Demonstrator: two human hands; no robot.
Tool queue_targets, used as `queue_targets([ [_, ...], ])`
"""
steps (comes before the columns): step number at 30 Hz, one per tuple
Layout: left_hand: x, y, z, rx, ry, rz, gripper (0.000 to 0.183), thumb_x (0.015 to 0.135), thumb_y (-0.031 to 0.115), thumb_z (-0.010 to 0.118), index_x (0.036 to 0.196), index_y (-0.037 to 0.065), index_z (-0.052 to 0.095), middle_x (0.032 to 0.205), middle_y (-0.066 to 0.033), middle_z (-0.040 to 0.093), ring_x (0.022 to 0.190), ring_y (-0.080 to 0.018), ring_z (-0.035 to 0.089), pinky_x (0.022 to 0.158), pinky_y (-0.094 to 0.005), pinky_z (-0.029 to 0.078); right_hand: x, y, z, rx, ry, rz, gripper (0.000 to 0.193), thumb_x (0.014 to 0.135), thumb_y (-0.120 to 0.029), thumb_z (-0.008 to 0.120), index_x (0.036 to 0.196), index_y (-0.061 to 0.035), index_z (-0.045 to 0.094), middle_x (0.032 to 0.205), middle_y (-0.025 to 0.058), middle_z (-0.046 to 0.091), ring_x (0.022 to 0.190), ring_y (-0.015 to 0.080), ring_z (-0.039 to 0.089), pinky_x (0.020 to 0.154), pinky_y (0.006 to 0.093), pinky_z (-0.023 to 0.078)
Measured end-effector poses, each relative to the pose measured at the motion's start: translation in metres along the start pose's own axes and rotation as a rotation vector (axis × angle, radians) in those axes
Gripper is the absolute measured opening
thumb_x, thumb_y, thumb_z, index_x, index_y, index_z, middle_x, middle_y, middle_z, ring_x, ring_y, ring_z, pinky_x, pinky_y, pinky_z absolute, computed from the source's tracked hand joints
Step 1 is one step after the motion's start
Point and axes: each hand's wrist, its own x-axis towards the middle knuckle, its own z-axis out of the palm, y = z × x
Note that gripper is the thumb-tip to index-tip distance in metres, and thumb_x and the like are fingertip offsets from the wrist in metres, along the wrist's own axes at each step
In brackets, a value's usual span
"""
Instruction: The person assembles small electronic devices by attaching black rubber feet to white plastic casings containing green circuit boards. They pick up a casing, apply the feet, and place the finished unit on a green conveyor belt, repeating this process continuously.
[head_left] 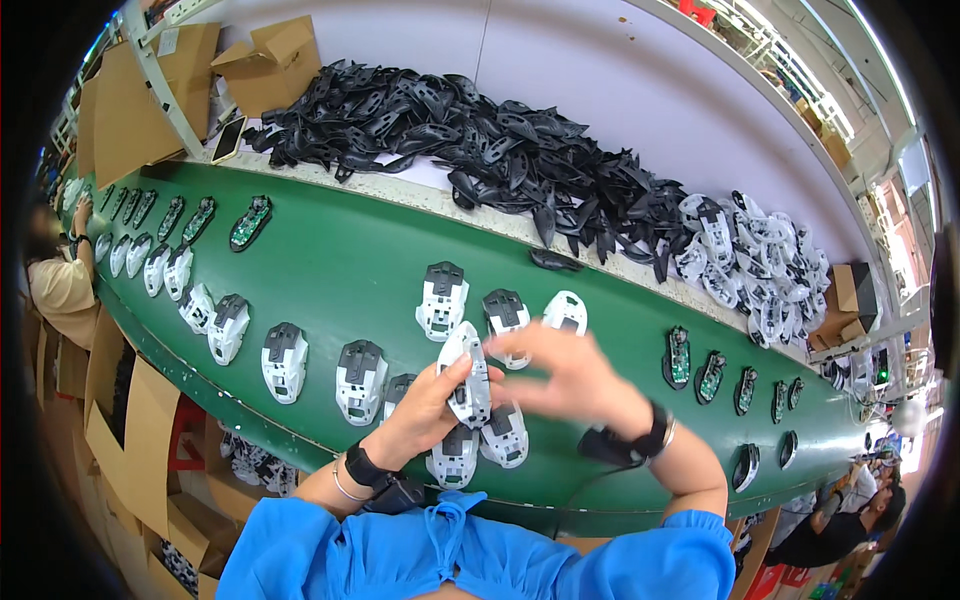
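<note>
My left hand (pixel 432 400) is closed around a white computer mouse shell (pixel 464 372), holding it tilted on edge above the green belt. Close to its right side is my right hand (pixel 568 374), smeared by motion, so whether its fingers touch the shell is unclear. Around my hands lie several white mouse shells with dark grey inserts, such as one shell (pixel 441 300) beyond them and another shell (pixel 504 440) just below. An all-white shell (pixel 566 311) sits behind my right hand, partly covered by it.
The green belt (pixel 330 262) carries a row of shells leftward and circuit boards on black bases (pixel 677 358) to the right. Along the far ledge are heaped black side pieces (pixel 480 140) and white shells (pixel 752 255). A phone (pixel 229 140) and cardboard box (pixel 268 66) stand back left. Another person (pixel 62 280) sits far left.
</note>
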Motion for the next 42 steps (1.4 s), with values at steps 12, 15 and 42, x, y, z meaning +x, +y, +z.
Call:
queue_targets([
  [12,-0.007,0.018,-0.013,-0.205,0.034,-0.047,0.055,0.090,0.032,0.049,0.135,0.003,0.038,0.115,-0.0178,0.059,0.099,-0.0278,0.063,0.091,-0.0476,0.050,0.030,0.187,-0.019,-0.895,0.000,0.240,0.016,0.072,-0.002,0.057,0.087,-0.0051,0.063,0.082,0.0096,0.065,0.085,0.0284,0.063,0.068,0.0406,0.053],
  [15,-0.005,0.022,-0.012,-0.296,-0.045,-0.076,0.053,0.091,0.031,0.045,0.137,0.003,0.038,0.120,-0.0189,0.057,0.106,-0.0290,0.060,0.095,-0.0546,0.045,0.025,0.195,-0.014,-0.978,0.040,0.250,0.008,0.077,-0.007,0.053,0.082,-0.0054,0.059,0.080,0.0114,0.064,0.081,0.0291,0.064,0.063,0.0413,0.053],
  [42,-0.023,0.032,0.058,0.348,0.156,0.369,0.067,0.085,0.039,0.071,0.127,-0.003,0.039,0.104,-0.0071,0.059,0.085,-0.0071,0.056,0.069,-0.0220,0.049,-0.033,-0.036,0.031,1.153,0.422,0.329,0.016,0.081,-0.004,0.068,0.095,0.0034,0.063,0.091,0.0152,0.067,0.080,0.0159,0.063,0.068,0.0254,0.050],
])
